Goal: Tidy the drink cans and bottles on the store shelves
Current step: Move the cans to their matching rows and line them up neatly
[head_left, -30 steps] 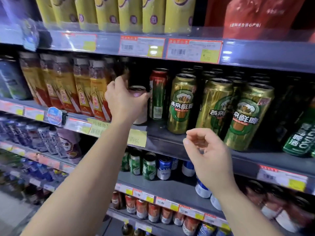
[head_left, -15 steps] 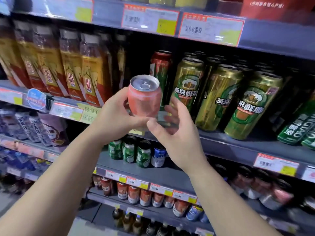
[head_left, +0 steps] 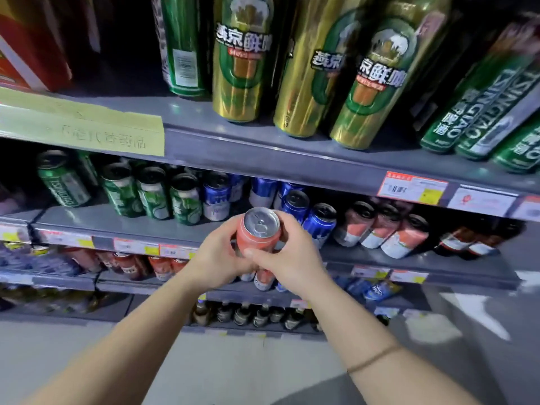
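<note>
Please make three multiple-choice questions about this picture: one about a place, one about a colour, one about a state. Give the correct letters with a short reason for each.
1. Where do the tall gold cans stand?
A. on the shelf above the short blue cans
B. on the floor
C. on the lowest shelf

2. What colour is the body of the held can?
A. blue
B. pink-red
C. gold

3. How is the held can gripped?
A. by the left hand alone
B. by the right hand alone
C. by both hands

Answers:
1 A, the gold cans stand one shelf higher than the blue ones.
2 B, the side under its silver top is pink-red.
3 C, fingers of both hands curl round it.
</note>
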### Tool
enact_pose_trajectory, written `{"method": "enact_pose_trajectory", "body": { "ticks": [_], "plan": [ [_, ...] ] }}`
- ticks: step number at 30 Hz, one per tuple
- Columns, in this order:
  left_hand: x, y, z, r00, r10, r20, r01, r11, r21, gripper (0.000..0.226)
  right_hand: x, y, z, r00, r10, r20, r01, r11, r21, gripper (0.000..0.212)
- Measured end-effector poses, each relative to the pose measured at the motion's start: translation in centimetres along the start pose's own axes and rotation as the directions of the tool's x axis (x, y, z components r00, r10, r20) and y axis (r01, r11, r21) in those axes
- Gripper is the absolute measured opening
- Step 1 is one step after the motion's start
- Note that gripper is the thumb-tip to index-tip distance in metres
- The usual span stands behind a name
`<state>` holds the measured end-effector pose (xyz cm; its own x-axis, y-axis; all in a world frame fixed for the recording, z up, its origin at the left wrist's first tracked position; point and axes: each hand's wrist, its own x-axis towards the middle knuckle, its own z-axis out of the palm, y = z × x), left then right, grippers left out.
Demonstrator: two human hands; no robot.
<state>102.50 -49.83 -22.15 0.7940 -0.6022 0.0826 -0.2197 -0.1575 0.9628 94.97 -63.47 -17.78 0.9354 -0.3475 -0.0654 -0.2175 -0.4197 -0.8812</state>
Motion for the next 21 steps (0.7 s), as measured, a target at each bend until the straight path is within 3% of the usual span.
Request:
{"method": "enact_pose_trajectory", "body": {
  "ticks": [2,5,11,21],
  "plan": [
    [1.4,-0.6,2.3,0.999,-0.004,0.054,0.004,1.000,0.009,0.084,-0.2,2.2,-1.9,0.994,0.065,-0.093,-0.060,0.997,0.057,0.067],
    [3.4,-0.6,5.5,0.997,-0.027,0.070,0.013,0.980,0.197,0.111,-0.8,5.8,-5.6,0.960,0.127,-0.251,-0.104,0.989,0.101,0.066],
    [6.5,0.7,11.7,0.985,0.108,-0.133,-0.061,0.947,0.317,0.064,0.1,13.1,-12.8,0.833,0.206,-0.513,-0.201,0.977,0.067,0.060],
    [8.1,-0.6,16.0,0.984,-0.106,-0.142,0.147,0.937,0.317,0.038,6.0,15.5,-12.9,0.836,0.262,-0.482,-0.305,0.952,-0.010,0.055]
  ]
}}
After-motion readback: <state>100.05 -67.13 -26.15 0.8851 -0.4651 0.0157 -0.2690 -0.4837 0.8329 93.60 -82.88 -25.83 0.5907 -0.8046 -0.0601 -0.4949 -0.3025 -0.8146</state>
